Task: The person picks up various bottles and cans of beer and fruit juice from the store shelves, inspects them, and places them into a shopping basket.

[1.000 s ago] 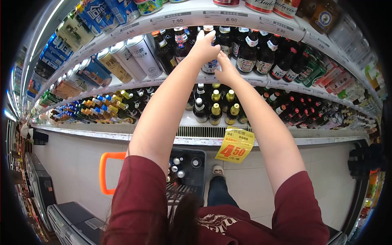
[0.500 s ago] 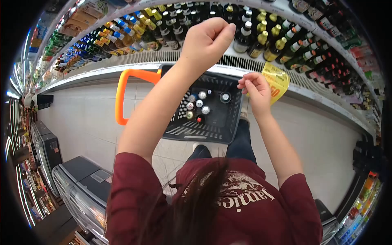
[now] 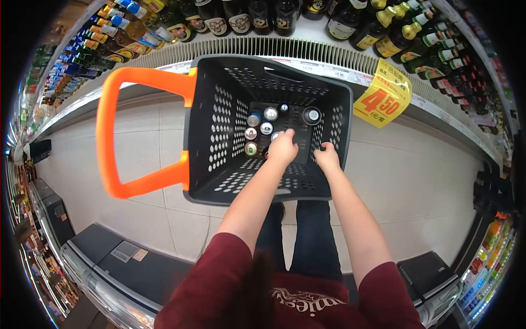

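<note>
A dark grey shopping basket (image 3: 215, 181) with an orange handle (image 3: 105, 140) is below me, holding several upright drink cans and a larger dark container with a silver top (image 3: 312, 115). My left hand (image 3: 283, 147) is down inside the basket over the cans, its finger and thumb apart. It partly covers a silver-topped can and a small red-topped item. My right hand (image 3: 328, 157) is at the basket's right side, thumb and fingers apart with nothing visible between them. Left of my left hand stand a can with a green mark (image 3: 251, 148) and a silver can (image 3: 266, 128).
Dark beer bottles (image 3: 239, 19) line the shelf ahead, above a ribbed grille (image 3: 230, 48). A yellow price sign (image 3: 383, 98) hangs from the shelf edge right of the basket. Behind me stand dark-topped chest cabinets (image 3: 156, 271). Tiled floor (image 3: 139, 118) surrounds the basket.
My left hand has come down from near the bottles into the basket, its fist now loosened. My right hand has lowered to the basket's right side. The basket and shelf appear larger in view.
</note>
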`<state>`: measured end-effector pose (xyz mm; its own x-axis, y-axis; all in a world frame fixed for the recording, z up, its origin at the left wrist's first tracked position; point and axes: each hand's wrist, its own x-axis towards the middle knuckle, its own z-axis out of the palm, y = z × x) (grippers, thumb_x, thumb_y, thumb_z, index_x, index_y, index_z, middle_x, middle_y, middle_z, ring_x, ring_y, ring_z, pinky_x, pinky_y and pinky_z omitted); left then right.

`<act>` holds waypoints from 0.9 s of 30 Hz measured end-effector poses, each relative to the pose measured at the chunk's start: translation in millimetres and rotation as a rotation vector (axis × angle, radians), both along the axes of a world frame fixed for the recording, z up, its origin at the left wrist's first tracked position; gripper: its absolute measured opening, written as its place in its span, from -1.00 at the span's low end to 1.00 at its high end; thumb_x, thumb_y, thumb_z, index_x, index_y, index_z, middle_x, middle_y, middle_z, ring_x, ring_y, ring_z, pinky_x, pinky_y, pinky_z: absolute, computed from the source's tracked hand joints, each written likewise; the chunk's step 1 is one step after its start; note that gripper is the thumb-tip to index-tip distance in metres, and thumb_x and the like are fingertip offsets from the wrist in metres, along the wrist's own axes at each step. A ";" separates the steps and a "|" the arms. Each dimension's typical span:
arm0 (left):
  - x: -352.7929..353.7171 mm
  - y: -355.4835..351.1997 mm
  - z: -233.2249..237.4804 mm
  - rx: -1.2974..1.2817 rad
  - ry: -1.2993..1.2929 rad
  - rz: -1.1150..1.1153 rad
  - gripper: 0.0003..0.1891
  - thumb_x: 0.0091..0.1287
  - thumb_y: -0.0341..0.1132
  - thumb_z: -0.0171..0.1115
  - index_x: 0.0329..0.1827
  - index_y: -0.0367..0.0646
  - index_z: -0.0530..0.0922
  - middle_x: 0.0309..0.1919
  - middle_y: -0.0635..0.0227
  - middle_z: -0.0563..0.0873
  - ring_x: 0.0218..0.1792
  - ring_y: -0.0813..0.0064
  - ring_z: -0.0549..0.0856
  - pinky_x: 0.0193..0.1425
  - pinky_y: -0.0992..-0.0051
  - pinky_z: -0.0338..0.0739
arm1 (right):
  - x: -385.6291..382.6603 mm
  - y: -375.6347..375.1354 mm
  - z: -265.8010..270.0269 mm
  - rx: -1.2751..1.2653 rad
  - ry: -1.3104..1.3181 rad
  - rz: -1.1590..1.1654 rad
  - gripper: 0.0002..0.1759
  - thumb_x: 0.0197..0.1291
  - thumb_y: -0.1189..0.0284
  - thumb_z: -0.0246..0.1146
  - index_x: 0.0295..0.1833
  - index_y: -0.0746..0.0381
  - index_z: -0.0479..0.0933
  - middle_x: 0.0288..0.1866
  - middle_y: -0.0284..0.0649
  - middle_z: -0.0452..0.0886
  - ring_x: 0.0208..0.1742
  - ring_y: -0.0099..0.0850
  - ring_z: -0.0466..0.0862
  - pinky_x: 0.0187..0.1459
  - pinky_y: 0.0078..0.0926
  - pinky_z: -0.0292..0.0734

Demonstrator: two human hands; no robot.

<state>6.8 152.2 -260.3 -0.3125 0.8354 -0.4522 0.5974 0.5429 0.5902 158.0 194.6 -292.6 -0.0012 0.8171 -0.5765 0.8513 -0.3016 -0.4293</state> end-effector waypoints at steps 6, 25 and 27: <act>12.9 30.0 -117.2 0.005 -0.018 0.047 -0.48 -0.02 -0.39 0.24 0.07 -0.16 0.33 -0.09 0.09 0.46 -0.08 0.10 0.53 -0.06 0.26 0.46 | -35.0 54.0 -82.8 0.140 -0.145 0.030 -0.25 -0.04 0.21 0.22 0.29 0.05 0.12 0.12 0.05 0.33 0.05 0.01 0.45 0.03 -0.21 0.37; -6.6 -7.0 -274.6 -0.137 0.756 -0.533 -0.43 -0.01 -0.28 0.16 0.15 -0.06 0.26 -0.06 0.12 0.40 -0.19 0.24 0.51 -0.22 0.33 0.50 | -24.3 -3.6 -174.2 -0.253 -0.157 0.818 -0.50 -0.01 0.39 0.10 0.12 0.22 0.25 -0.14 -0.01 0.50 -0.11 -0.12 0.55 -0.10 -0.24 0.46; -11.6 1.6 -275.1 -0.193 0.568 -0.476 -0.45 0.00 -0.34 0.19 0.12 -0.10 0.25 -0.12 0.08 0.43 -0.25 0.21 0.56 -0.27 0.34 0.53 | -23.1 -0.6 -173.4 -0.304 -0.144 0.845 -0.49 0.00 0.38 0.09 0.13 0.22 0.24 -0.11 0.02 0.50 -0.08 -0.12 0.55 -0.08 -0.25 0.46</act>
<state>-4.8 153.7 -535.4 -0.1670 0.8604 -0.4815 0.9760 0.2135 0.0431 134.9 194.0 -466.1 -0.4419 0.3898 -0.8079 0.8797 0.3646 -0.3053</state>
